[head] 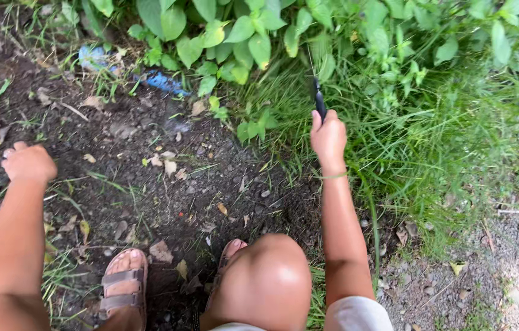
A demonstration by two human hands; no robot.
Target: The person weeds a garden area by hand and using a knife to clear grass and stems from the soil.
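A dark-handled cutting tool (319, 101), its thin blade barely visible, points up into the tall grass (431, 141) just above the centre of the frame. The right hand (328, 138) grips its handle, fingers clenched around it, with a thin band at the wrist. Broad-leaved green plants (241, 37) fill the top of the frame above the grass. At the left edge, the left hand (28, 162) is loosely curled, holding nothing, above bare dark soil (149, 184) scattered with dry leaves. A scrap of blue plastic litter (164, 81) lies in the upper left near the plants. At the bottom, a bent knee (268, 276) and two feet in brown strapped sandals (123, 288) rest on the soil. Grey gravel (486, 276) fills the lower right corner.
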